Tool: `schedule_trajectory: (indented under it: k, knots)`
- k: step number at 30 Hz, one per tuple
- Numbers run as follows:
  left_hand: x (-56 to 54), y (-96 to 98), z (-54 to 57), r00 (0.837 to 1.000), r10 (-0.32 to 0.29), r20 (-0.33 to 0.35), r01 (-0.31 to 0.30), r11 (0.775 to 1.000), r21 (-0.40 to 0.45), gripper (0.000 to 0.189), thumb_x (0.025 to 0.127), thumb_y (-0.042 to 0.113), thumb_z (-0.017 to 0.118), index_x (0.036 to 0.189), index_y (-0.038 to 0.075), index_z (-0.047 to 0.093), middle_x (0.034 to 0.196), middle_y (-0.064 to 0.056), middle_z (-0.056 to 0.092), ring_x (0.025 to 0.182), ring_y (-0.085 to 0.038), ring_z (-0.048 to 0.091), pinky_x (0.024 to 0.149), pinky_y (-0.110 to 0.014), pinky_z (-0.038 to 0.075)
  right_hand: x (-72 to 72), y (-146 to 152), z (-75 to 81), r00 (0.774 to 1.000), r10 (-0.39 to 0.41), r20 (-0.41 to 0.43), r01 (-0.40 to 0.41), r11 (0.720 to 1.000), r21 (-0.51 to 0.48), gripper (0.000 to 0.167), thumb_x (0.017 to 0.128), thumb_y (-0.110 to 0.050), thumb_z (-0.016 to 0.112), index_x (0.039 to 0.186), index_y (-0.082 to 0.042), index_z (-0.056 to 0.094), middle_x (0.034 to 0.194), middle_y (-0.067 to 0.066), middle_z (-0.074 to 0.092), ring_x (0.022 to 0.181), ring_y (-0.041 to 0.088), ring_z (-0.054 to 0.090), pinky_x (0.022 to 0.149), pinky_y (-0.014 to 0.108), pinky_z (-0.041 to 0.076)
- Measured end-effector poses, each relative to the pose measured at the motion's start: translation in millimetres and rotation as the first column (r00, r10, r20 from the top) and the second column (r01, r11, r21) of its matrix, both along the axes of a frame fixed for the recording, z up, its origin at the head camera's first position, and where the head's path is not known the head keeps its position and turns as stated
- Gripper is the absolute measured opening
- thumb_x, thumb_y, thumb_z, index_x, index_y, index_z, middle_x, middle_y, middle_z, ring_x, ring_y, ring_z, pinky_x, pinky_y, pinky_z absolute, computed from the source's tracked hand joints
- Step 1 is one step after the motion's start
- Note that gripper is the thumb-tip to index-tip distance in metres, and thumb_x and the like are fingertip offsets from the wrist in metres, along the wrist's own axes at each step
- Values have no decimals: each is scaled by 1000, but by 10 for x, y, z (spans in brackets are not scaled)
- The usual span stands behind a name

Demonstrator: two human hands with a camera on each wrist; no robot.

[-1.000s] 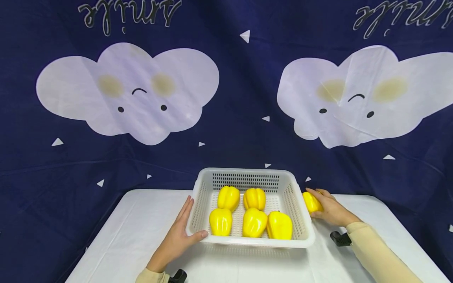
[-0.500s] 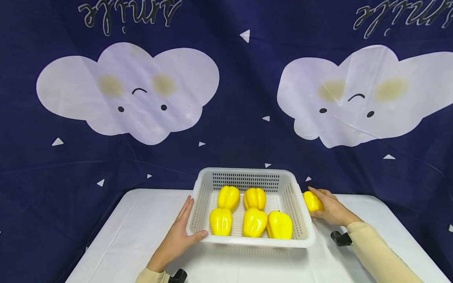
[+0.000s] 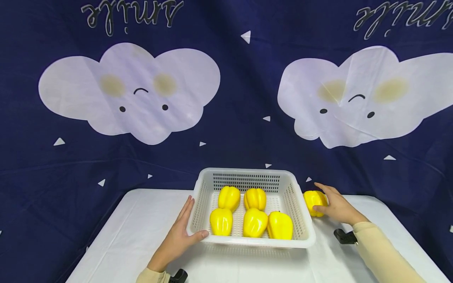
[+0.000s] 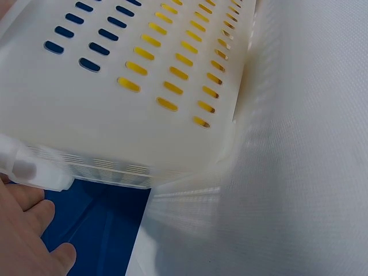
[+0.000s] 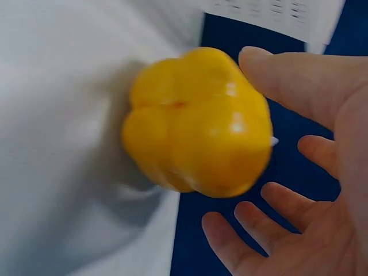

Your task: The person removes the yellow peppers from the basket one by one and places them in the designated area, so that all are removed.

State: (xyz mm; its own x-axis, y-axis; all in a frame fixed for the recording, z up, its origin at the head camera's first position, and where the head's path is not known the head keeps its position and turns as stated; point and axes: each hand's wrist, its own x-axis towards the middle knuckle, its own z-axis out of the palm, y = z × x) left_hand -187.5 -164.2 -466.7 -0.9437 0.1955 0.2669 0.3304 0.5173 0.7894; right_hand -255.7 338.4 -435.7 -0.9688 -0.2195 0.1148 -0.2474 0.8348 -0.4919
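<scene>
A white plastic basket (image 3: 251, 242) with slotted walls stands mid-table and holds several yellow bell peppers (image 3: 221, 222). My left hand (image 3: 177, 236) lies along the basket's left side, fingers straight, thumb at the front rim corner. In the left wrist view its fingertips show beside the basket's edge (image 4: 34, 167). Just right of the basket, one more yellow bell pepper (image 3: 313, 202) sits on the table. My right hand (image 3: 340, 206) is spread beside this pepper, its thumb overlapping it. The right wrist view shows the fingers apart from the pepper (image 5: 201, 123), with the thumb tip right at its side.
The table (image 3: 141, 220) has a white cloth with rounded far corners. Behind it hangs a dark blue curtain (image 3: 247, 98) printed with clouds and small triangles. Each wrist wears a black strap-mounted device (image 3: 345, 236).
My right hand has loosened from the bell pepper and drawn back a little to the right, its fingers spreading. The pepper shows more fully. My left hand and the basket keep their places.
</scene>
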Motion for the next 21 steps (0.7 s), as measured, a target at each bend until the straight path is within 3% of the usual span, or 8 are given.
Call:
schedule_trajectory:
  k: [8,15,21]
  knots:
    - [6,5,12,1000,5,4,-5,1000,-5,106,82,37,81,160,3,18,168,-14,8,150,-45,14,110,-72,19,70,9,202,999,-30,-32,29,999,-26,83,90,-29,75,152,3,30,146,37,33,121,54,47,92,67,48]
    - [4,7,9,1000,9,13,-9,1000,-9,106,82,37,81,160,4,18,168,-13,8,150,-46,14,109,-72,19,92,-71,295,997,-35,-68,29,996,-83,86,93,-26,72,155,4,21,146,38,33,128,55,43,97,64,46]
    - [-1,2,3,1000,7,10,-7,1000,0,105,82,37,81,160,3,18,168,-13,8,150,-45,13,110,-72,19,140,-217,399,998,-23,-66,17,996,-91,83,95,-30,70,156,1,23,151,36,29,130,55,41,99,66,44]
